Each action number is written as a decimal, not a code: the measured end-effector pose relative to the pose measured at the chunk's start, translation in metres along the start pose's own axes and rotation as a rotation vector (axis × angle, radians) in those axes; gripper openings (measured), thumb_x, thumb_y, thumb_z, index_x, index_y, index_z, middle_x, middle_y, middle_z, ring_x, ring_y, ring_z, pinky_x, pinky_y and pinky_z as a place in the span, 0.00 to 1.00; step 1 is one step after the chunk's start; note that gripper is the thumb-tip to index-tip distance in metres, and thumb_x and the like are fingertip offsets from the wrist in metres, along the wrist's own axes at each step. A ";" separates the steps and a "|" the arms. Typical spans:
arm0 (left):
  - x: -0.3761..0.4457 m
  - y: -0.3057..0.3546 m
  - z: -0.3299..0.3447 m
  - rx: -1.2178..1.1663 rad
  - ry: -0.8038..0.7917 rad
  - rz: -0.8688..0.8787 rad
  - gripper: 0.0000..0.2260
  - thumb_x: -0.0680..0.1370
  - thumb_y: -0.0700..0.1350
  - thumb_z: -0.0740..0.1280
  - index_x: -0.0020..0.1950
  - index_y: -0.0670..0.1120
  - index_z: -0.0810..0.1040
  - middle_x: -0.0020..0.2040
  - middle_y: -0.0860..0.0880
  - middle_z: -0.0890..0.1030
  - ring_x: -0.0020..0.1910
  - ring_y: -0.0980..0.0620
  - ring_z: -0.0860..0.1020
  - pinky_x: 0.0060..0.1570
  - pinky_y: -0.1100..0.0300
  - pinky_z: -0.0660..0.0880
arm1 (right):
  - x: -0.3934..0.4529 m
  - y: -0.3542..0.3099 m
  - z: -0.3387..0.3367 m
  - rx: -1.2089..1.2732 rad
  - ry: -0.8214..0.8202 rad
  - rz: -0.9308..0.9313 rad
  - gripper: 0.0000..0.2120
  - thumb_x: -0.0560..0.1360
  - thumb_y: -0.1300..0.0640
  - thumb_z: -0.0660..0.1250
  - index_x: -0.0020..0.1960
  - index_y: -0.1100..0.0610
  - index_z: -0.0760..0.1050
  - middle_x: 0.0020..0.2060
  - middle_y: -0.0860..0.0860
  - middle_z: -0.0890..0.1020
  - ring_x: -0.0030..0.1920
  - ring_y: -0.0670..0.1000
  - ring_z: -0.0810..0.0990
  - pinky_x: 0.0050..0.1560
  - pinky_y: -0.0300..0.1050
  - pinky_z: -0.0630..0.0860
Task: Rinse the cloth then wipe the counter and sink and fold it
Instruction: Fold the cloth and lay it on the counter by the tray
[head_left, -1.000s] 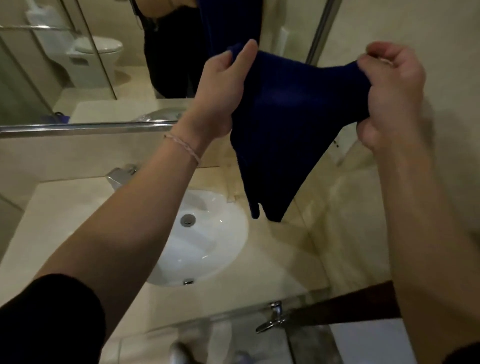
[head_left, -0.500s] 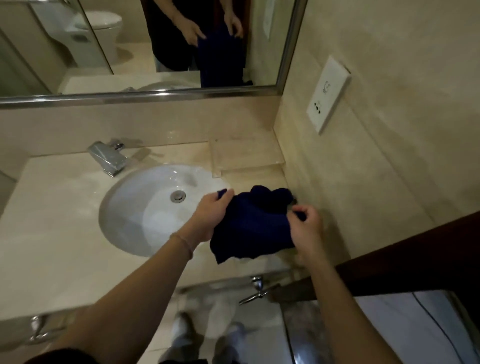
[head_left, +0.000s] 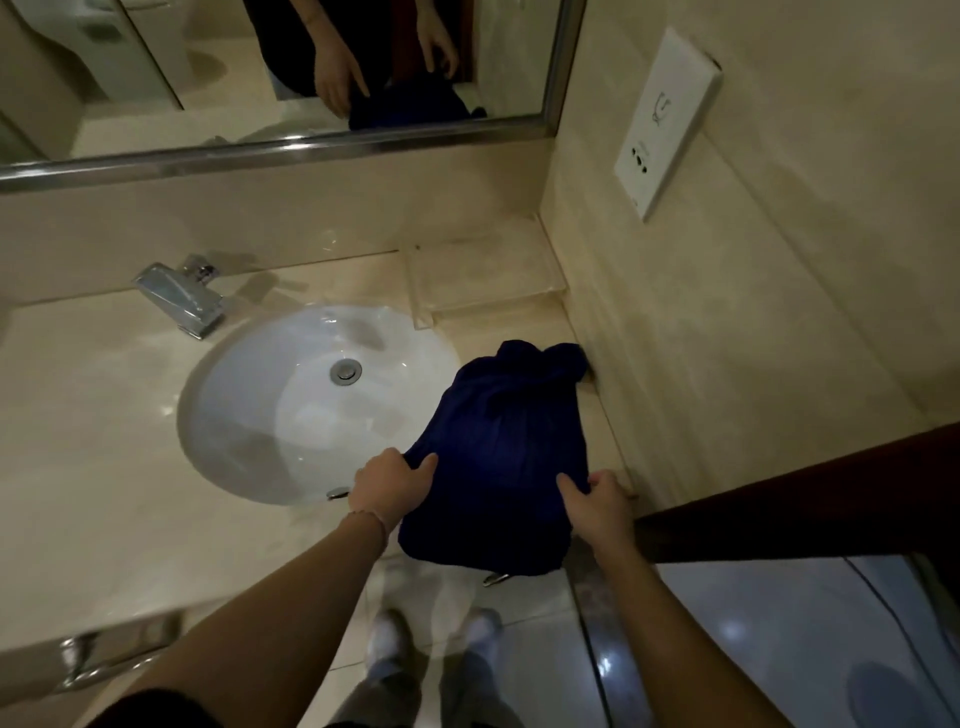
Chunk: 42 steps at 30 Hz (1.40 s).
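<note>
cloth (head_left: 498, 457) on counter (head_left: 104, 467), hands (head_left: 389, 486) gripping near corners

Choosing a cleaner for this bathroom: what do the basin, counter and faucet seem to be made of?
Basin: glazed white ceramic, by its glossy highlights. Counter: polished beige stone or a lookalike, faintly veined and reflective. Faucet: chrome-plated metal, mirror-bright.

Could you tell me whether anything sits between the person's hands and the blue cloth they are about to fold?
Nothing visible does. The left hand and right hand each already hold a near corner of the dark blue cloth, spread on the beige stone counter right of the white oval sink.
</note>
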<state>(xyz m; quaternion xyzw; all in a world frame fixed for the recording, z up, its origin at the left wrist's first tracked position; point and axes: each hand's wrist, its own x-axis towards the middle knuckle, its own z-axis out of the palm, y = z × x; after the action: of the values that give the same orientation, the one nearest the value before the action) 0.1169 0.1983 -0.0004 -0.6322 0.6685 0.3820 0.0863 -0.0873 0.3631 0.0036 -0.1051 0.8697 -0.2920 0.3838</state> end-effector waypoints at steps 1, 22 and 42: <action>0.007 -0.001 0.000 0.011 0.015 -0.016 0.25 0.77 0.66 0.62 0.49 0.43 0.76 0.45 0.45 0.82 0.46 0.42 0.80 0.52 0.49 0.78 | 0.005 -0.001 0.002 0.003 0.014 -0.003 0.28 0.75 0.40 0.68 0.66 0.57 0.68 0.61 0.56 0.76 0.55 0.57 0.78 0.56 0.56 0.80; 0.049 0.017 -0.009 -0.499 -0.097 -0.012 0.08 0.82 0.45 0.68 0.54 0.41 0.82 0.50 0.44 0.83 0.45 0.48 0.80 0.40 0.57 0.77 | 0.020 -0.041 0.025 0.334 0.022 -0.039 0.09 0.81 0.48 0.65 0.54 0.52 0.78 0.52 0.52 0.83 0.51 0.52 0.81 0.58 0.55 0.80; -0.039 0.083 -0.182 -0.965 0.029 0.421 0.19 0.72 0.41 0.78 0.59 0.48 0.76 0.50 0.37 0.83 0.44 0.43 0.81 0.45 0.49 0.79 | -0.060 -0.155 -0.113 0.420 0.268 -0.371 0.10 0.75 0.54 0.74 0.52 0.59 0.80 0.46 0.53 0.85 0.46 0.52 0.84 0.39 0.43 0.76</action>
<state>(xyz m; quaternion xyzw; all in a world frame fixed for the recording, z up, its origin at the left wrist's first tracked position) 0.1152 0.1081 0.1828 -0.4573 0.5303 0.6467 -0.3025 -0.1350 0.3109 0.1915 -0.1409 0.7993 -0.5416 0.2191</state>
